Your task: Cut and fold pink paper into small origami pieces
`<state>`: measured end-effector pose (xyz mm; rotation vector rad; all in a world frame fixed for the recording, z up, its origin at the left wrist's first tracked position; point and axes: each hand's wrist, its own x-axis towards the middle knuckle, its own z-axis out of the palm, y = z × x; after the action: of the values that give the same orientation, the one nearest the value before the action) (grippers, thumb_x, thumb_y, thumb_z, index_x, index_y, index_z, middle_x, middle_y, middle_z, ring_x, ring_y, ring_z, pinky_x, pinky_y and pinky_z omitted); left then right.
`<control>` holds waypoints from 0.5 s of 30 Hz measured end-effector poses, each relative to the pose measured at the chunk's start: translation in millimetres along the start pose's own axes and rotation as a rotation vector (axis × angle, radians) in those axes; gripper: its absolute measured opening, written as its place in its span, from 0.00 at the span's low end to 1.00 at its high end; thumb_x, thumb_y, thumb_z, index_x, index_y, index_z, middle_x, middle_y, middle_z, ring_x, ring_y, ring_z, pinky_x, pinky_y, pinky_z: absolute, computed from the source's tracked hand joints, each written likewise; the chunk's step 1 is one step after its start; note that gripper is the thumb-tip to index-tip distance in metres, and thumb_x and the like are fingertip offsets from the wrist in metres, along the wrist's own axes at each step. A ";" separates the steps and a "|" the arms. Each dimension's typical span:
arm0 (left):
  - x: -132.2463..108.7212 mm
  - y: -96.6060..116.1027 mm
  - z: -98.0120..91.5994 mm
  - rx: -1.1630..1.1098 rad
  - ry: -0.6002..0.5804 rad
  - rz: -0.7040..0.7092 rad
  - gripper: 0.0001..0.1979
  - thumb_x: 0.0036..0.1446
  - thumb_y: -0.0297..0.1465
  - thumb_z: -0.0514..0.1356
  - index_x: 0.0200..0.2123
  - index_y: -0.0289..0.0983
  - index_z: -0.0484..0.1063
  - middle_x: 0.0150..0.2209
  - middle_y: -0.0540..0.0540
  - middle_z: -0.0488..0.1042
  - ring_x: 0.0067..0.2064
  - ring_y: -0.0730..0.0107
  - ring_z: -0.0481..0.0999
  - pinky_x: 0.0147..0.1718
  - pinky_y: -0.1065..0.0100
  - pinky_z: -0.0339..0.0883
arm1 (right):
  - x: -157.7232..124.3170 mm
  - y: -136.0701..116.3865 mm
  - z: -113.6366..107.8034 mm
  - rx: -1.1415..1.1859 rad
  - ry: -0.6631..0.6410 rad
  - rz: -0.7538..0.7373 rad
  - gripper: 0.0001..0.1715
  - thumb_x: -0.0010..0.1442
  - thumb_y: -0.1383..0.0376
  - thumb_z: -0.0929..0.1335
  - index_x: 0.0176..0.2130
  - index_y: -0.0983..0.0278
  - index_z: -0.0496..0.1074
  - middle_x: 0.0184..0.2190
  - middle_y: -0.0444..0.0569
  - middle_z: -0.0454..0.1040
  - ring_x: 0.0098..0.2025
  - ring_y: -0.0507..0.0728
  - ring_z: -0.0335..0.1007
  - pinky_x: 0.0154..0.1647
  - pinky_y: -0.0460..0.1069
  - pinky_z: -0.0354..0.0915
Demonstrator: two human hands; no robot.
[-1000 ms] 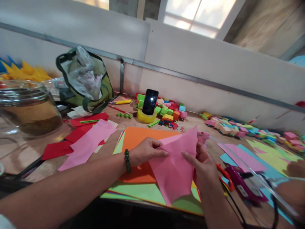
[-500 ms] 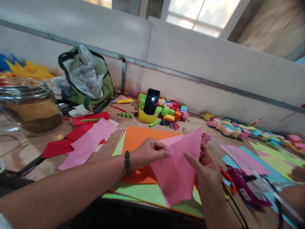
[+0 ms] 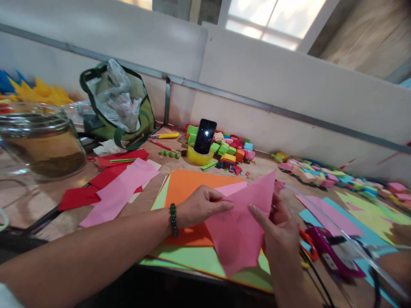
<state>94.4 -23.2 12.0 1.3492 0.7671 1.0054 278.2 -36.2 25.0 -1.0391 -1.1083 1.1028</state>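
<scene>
Between my hands a creased sheet of pink paper (image 3: pixel 236 239) is held up, tilted, over the stack of coloured paper. My left hand (image 3: pixel 204 205), with a dark green bead bracelet (image 3: pixel 174 220) at the wrist, pinches its upper left edge between thumb and fingers. On the right side my right hand (image 3: pixel 278 222) grips the paper, thumb in front and fingers behind, partly hidden. Beneath lie orange sheets (image 3: pixel 183 184) on top of light green sheets (image 3: pixel 189 259). Another pink piece shows just behind the held paper.
Left are pink strips (image 3: pixel 128 188), red paper (image 3: pixel 78 198), a glass jar (image 3: pixel 41 145) and a green bag (image 3: pixel 146 124). A phone (image 3: pixel 205 136) stands in a yellow tape roll (image 3: pixel 199 156) by folded paper pieces (image 3: pixel 226 149). Scissors (image 3: pixel 310 246), a purple tool (image 3: pixel 335 254) and another person's hand (image 3: pixel 400 233) are right.
My left thumb has slid slightly right along the pink paper. The paper's top corner has shifted a little to the right. Both hands keep their hold.
</scene>
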 end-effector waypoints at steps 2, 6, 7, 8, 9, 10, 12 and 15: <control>-0.5 -0.3 0.3 0.001 -0.002 0.006 0.17 0.52 0.40 0.63 0.23 0.30 0.73 0.20 0.52 0.66 0.23 0.79 0.62 0.23 0.75 0.56 | -0.3 -0.4 0.9 -0.006 0.012 -0.011 0.37 0.44 0.65 0.77 0.52 0.58 0.67 0.42 0.51 0.78 0.39 0.61 0.77 0.42 0.56 0.73; -0.7 0.9 1.2 0.008 0.009 -0.010 0.17 0.52 0.41 0.63 0.24 0.30 0.75 0.21 0.50 0.69 0.24 0.77 0.64 0.25 0.74 0.58 | -0.3 1.1 1.8 -0.013 0.011 -0.030 0.35 0.44 0.64 0.77 0.51 0.58 0.68 0.42 0.51 0.79 0.39 0.62 0.77 0.39 0.56 0.74; -0.6 1.5 1.2 0.008 0.017 -0.018 0.17 0.52 0.41 0.63 0.25 0.30 0.76 0.22 0.49 0.71 0.24 0.77 0.65 0.25 0.74 0.59 | -0.3 1.7 1.9 -0.012 0.006 -0.037 0.35 0.44 0.64 0.77 0.51 0.58 0.68 0.42 0.51 0.79 0.38 0.62 0.77 0.38 0.55 0.73; -0.5 2.2 1.1 0.010 0.022 -0.023 0.17 0.52 0.41 0.62 0.26 0.30 0.76 0.22 0.48 0.71 0.24 0.76 0.65 0.26 0.74 0.59 | -0.4 2.1 2.0 -0.009 0.003 -0.043 0.35 0.45 0.64 0.77 0.52 0.58 0.67 0.41 0.51 0.79 0.38 0.62 0.77 0.37 0.55 0.73; -0.5 3.0 0.7 0.015 0.025 -0.024 0.17 0.52 0.41 0.62 0.26 0.30 0.76 0.23 0.48 0.71 0.24 0.76 0.65 0.25 0.74 0.59 | -0.3 2.2 2.2 -0.006 0.001 -0.047 0.35 0.45 0.65 0.77 0.52 0.58 0.67 0.40 0.51 0.79 0.38 0.61 0.77 0.37 0.54 0.73; -0.5 3.8 0.1 0.025 0.021 -0.021 0.17 0.52 0.41 0.62 0.25 0.30 0.76 0.22 0.48 0.70 0.24 0.76 0.65 0.25 0.74 0.58 | -0.1 2.0 2.2 0.002 0.001 -0.047 0.35 0.45 0.65 0.77 0.51 0.58 0.67 0.39 0.50 0.79 0.37 0.60 0.76 0.36 0.54 0.73; -0.8 5.1 -1.5 0.044 -0.003 -0.010 0.18 0.52 0.41 0.62 0.22 0.30 0.74 0.20 0.50 0.67 0.23 0.77 0.62 0.24 0.74 0.55 | 1.6 0.0 1.9 0.030 0.004 -0.039 0.32 0.45 0.65 0.77 0.50 0.57 0.68 0.37 0.48 0.79 0.36 0.58 0.76 0.36 0.52 0.72; -1.6 5.5 -4.5 0.054 -0.050 -0.032 0.20 0.51 0.42 0.62 0.20 0.30 0.71 0.19 0.51 0.63 0.22 0.79 0.58 0.22 0.74 0.52 | 7.7 -7.4 -1.3 0.056 0.022 -0.030 0.29 0.45 0.64 0.77 0.46 0.58 0.69 0.33 0.46 0.78 0.32 0.56 0.74 0.31 0.49 0.70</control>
<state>89.0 -23.1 16.8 1.3995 0.7808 0.9277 281.1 -29.8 33.1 -0.9859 -1.0669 1.0901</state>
